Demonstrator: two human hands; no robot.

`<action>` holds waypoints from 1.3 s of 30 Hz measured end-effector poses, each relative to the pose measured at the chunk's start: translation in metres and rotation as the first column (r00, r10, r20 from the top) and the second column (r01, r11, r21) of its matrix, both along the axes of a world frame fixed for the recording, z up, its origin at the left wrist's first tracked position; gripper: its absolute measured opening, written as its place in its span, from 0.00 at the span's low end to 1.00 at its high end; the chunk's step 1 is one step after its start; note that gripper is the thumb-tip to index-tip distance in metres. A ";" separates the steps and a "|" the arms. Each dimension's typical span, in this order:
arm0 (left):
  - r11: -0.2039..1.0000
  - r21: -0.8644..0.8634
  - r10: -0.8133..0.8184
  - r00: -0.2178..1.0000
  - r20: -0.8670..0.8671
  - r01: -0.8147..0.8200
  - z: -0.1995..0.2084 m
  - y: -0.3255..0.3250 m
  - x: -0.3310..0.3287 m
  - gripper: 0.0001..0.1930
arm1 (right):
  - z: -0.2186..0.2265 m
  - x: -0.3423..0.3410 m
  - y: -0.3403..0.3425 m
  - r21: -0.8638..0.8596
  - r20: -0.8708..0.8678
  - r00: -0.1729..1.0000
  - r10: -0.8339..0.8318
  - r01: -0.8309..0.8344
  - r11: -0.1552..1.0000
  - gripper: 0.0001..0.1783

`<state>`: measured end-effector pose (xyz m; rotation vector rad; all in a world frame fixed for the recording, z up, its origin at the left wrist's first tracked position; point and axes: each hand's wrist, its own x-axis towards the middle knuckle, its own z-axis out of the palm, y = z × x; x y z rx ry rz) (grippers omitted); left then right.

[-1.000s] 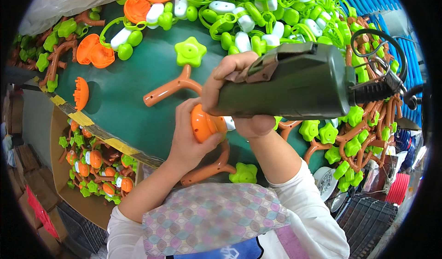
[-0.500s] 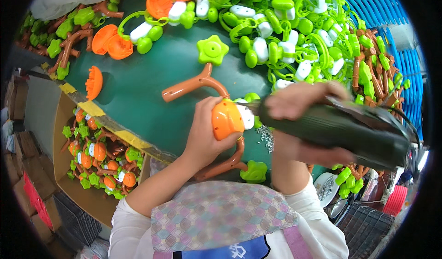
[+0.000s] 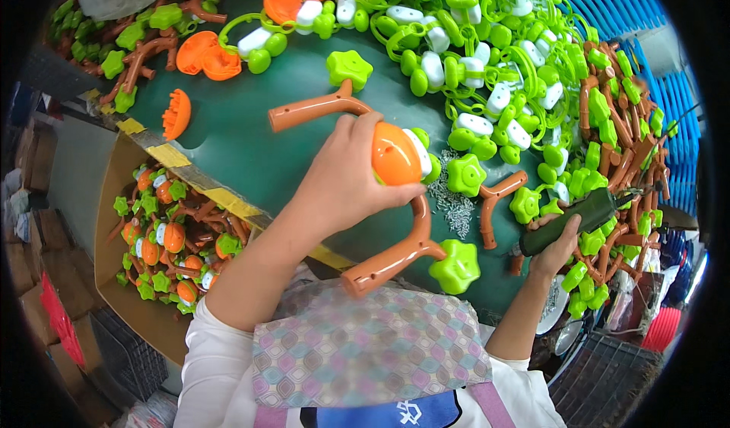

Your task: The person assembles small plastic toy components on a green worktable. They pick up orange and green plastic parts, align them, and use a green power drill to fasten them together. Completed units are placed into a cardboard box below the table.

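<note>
My left hand (image 3: 338, 173) is closed round a plastic toy, gripping it by its orange and white ball (image 3: 395, 154). Brown forked branches stick out from both ends of this ball, each carrying a green star; the upper star (image 3: 349, 70) points away from me and the lower star (image 3: 456, 266) lies nearer. Off to the right, my right hand (image 3: 559, 249) has its fingers wrapped round a dark green electric screwdriver (image 3: 570, 223), whose tip points away to the right, apart from the toy. Small silver screws (image 3: 456, 211) lie heaped on the green tabletop (image 3: 243, 124) beside the ball.
Green rings with white parts (image 3: 471, 71) pile up at the back. Brown branches with stars (image 3: 620, 154) crowd the right side, and one loose branch (image 3: 494, 207) lies by the screws. Orange half shells (image 3: 205, 55) sit at left. A cardboard box (image 3: 122, 276) below the edge holds similar toys.
The screwdriver has gone from the ball out to the right in my right hand. My left hand has shifted the toy slightly right and up, still holding it.
</note>
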<state>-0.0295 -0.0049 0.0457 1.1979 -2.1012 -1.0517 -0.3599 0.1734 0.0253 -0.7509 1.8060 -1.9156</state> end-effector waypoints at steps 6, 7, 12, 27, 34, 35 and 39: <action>0.990 -0.086 0.124 0.983 0.134 -0.113 0.045 -0.014 0.014 0.42 | -0.008 -0.015 -0.013 0.005 -0.518 0.796 -0.311 0.366 0.930 0.34; 0.978 -0.140 0.175 0.972 0.153 -0.154 0.046 -0.016 0.020 0.41 | -0.008 -0.010 -0.019 -0.076 -0.678 0.644 -0.354 0.418 0.905 0.35; 0.928 -0.095 0.368 0.926 0.086 -0.360 0.050 -0.013 0.069 0.48 | 0.010 0.031 -0.032 -0.269 -0.882 0.296 -0.367 0.323 0.908 0.33; 0.159 -0.220 0.981 0.180 -0.076 -0.962 -0.052 0.059 0.389 0.33 | 0.022 0.083 -0.073 -0.249 -0.893 0.409 -0.189 -0.099 0.963 0.22; -0.552 -0.195 0.760 -0.586 0.281 -0.811 -0.169 0.066 0.564 0.53 | 0.022 0.111 -0.087 -0.091 -0.929 0.369 -0.034 -0.137 0.986 0.23; -0.592 -0.011 0.774 -0.572 0.272 -0.806 -0.167 0.067 0.553 0.55 | 0.023 0.116 -0.089 -0.070 -0.937 0.349 -0.016 -0.142 0.987 0.23; -0.279 -0.428 0.959 -0.273 -0.076 -0.860 -0.174 0.027 0.492 0.33 | 0.022 0.134 -0.104 0.014 -0.913 0.396 0.100 -0.214 0.977 0.21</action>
